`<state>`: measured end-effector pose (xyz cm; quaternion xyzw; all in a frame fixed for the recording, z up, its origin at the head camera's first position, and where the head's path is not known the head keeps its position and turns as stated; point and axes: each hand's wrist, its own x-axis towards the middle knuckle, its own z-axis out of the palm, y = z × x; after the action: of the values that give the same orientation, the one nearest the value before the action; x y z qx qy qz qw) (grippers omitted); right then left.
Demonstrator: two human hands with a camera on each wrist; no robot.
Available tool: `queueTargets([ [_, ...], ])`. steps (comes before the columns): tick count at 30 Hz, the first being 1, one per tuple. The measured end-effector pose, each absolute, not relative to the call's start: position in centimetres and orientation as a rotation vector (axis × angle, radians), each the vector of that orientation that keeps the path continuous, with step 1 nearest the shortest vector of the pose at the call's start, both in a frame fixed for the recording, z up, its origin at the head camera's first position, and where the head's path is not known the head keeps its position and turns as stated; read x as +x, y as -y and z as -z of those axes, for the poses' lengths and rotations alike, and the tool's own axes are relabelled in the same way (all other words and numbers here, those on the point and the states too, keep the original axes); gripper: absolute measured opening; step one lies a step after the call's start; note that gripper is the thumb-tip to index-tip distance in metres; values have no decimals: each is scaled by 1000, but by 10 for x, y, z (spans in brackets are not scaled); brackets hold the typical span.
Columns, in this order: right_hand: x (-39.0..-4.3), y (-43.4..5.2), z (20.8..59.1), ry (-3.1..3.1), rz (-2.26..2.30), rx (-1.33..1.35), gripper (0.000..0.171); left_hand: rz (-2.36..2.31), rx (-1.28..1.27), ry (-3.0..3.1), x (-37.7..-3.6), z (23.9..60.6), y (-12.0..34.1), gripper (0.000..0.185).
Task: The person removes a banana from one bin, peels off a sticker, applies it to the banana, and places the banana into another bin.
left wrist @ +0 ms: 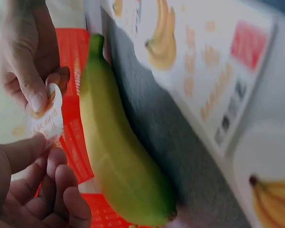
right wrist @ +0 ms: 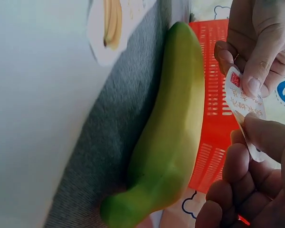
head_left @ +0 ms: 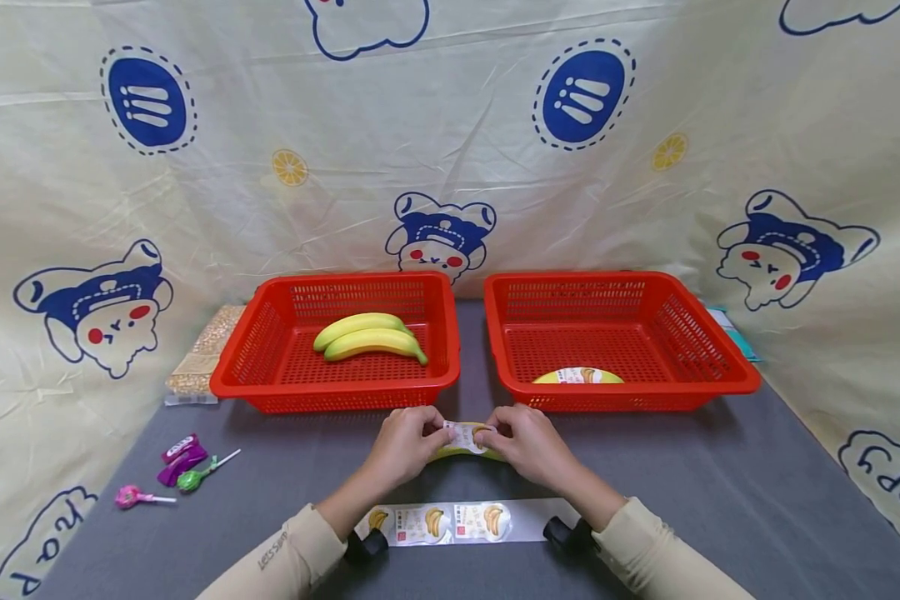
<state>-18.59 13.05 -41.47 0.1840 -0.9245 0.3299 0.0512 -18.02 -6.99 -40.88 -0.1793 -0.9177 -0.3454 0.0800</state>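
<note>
A white label with a banana picture (head_left: 465, 435) is stretched between both hands. My left hand (head_left: 408, 442) pinches one end between thumb and fingertips, and my right hand (head_left: 531, 443) pinches the other end. In the wrist views the label (left wrist: 50, 116) is held apart from the banana (left wrist: 116, 142), a yellow one with green ends lying on the grey cloth. From the head the label overlaps the banana's middle. Nearer to the body, beneath the wrists, lies a backing strip (head_left: 528, 521) bearing more banana labels.
Two bananas (head_left: 375, 342) lie in the left red basket (head_left: 333, 400). The right red basket (head_left: 645, 400) holds a labelled banana (head_left: 607, 377). At left are a pink lollipop (head_left: 128, 497), a green lollipop (head_left: 190, 481), purple-wrapped sweets (head_left: 182, 460) and a bag of grains (head_left: 202, 354).
</note>
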Motion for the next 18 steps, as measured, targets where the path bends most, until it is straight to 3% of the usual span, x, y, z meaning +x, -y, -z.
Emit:
queueTargets([
  [18,-205,-123,418,2973,-789,545,28,696,-571,2822,-193,416,70,22],
])
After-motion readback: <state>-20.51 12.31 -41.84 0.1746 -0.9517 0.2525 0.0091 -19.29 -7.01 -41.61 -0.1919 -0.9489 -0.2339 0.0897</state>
